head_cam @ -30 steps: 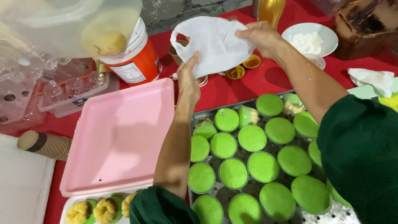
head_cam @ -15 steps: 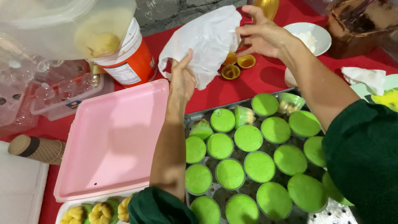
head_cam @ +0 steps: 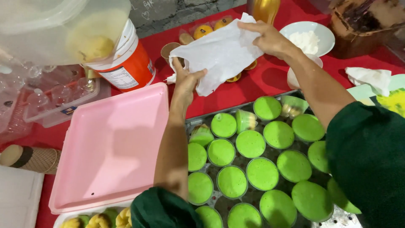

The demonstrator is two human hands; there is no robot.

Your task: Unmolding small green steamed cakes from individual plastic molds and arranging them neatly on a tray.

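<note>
Both of my hands hold a white plastic bag point(head_cam: 219, 52) above the red table. My left hand point(head_cam: 185, 80) pinches its lower left edge. My right hand point(head_cam: 268, 38) grips its upper right edge, with the bag stretched between them. Below my arms a metal tray point(head_cam: 192, 122) carries several round green cakes point(head_cam: 261, 173) in small cups. Some small orange and yellow cups point(head_cam: 202, 30) sit behind the bag, partly hidden by it.
A pink square lid point(head_cam: 112, 143) lies left of the tray. An orange and white bucket point(head_cam: 126, 63) stands behind the lid, under a clear container point(head_cam: 63, 25). A white bowl of white powder point(head_cam: 306, 38) sits at the back right, crumpled white paper point(head_cam: 369, 78) at the right.
Both hands have lifted and spread the white bag wider, the right hand moving up and to the right, the left hand shifting along the bag's lower edge.
</note>
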